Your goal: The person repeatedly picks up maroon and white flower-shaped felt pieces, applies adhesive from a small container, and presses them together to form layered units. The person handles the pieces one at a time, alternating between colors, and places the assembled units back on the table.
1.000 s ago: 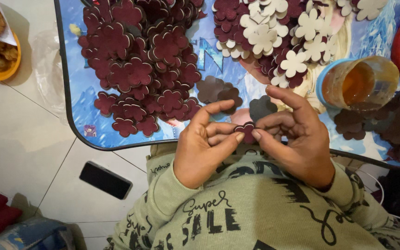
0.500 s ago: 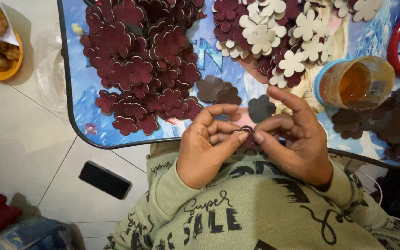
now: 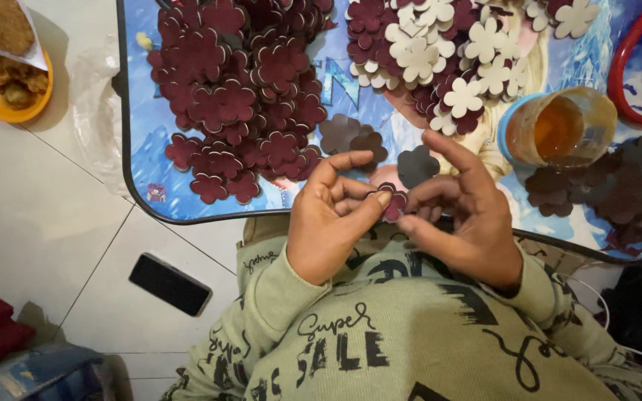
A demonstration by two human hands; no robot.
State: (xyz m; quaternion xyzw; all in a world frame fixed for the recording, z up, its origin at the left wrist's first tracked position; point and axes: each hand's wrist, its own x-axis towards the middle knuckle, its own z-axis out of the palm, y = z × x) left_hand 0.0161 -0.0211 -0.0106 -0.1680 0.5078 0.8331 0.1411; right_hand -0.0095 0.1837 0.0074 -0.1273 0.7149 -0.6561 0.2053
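Observation:
My left hand [image 3: 332, 219] and my right hand [image 3: 466, 215] meet over the near edge of a small blue picture-printed table [image 3: 150, 126]. Together they pinch one small maroon flower-shaped cutout [image 3: 393, 202] between thumbs and fingertips. A big heap of maroon flower cutouts [image 3: 239, 82] lies on the table to the left. A mixed heap of cream and maroon flowers [image 3: 440, 52] lies further back. Two dark flowers [image 3: 351, 135] and a single grey one [image 3: 417, 165] lie just beyond my fingers.
An open jar of amber glue [image 3: 559, 126] stands right of my hands, with dark brown cutouts [image 3: 603, 189] beside it and red scissors [image 3: 637, 67] behind. On the tiled floor lie a black phone [image 3: 170, 284], an orange plate of food [image 3: 1, 74] and clear plastic [image 3: 98, 111].
Both hands stay together on the small flower. The fingers have shifted slightly, working the piece between the fingertips.

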